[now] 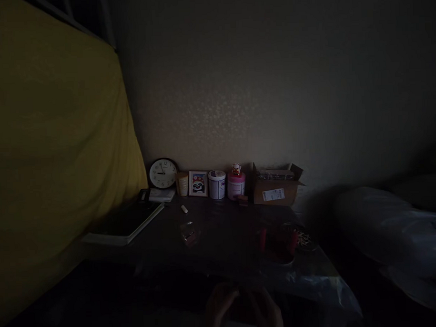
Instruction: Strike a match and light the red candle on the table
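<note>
The room is very dark. My left hand and my right hand show faintly at the bottom middle, close together below the front edge of a dark table. Their fingers seem curled toward each other, but the gloom hides whether anything is in them. On the table, nearest my hands, lie a small boxy object and some red items beside a heap of small sticks.
Along the wall stand a round clock, a cup, a framed panda picture, a white tin, a pink jar and an open cardboard box. A book lies left. A yellow cloth hangs left; pale bedding lies right.
</note>
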Available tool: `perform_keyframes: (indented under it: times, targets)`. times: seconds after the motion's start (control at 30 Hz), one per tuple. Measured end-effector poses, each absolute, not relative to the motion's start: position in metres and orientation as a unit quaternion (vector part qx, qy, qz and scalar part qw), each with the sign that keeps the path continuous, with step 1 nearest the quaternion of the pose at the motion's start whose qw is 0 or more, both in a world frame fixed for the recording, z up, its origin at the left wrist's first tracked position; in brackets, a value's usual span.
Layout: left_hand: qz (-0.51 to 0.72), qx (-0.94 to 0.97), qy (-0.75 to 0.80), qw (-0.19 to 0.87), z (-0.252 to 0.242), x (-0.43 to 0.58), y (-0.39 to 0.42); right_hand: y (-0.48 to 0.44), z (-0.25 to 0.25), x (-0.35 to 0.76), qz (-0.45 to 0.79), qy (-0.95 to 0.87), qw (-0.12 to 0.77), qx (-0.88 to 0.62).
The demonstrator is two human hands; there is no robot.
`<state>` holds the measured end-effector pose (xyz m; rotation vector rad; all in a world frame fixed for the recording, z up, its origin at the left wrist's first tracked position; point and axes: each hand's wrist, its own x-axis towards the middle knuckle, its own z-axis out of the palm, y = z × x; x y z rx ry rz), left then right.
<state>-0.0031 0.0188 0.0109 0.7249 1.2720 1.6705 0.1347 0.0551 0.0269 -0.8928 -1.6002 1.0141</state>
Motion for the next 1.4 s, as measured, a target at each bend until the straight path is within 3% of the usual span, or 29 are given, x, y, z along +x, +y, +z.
perform_keyframes:
  times: [0.3, 0.57, 0.8, 1.0, 1.4]
  targets:
    - [0.642, 0.303, 0.59, 0.386, 0.004, -0.008, 0.022, 0.049, 0.038, 0.133, 0.427, -0.646, 0.524, -0.354]
    - [0.703, 0.265, 0.483, 0.449, 0.041, -0.001, -0.007, 0.043, 0.053, 0.139, 0.448, -0.663, 0.494, -0.342]
    - [0.721, 0.258, 0.423, 0.485, 0.074, 0.013, -0.02, 0.028, 0.082, 0.144, 0.33, -0.692, 0.535, -0.355]
    - [0.709, 0.296, 0.43, 0.474, 0.078, 0.02, -0.023, 0.023, 0.075, 0.145, 0.218, -0.74, 0.528, -0.357]
    - [0.703, 0.293, 0.408, 0.504, 0.08, 0.021, -0.025, 0.024, 0.073, 0.15, 0.217, -0.757, 0.51, -0.346]
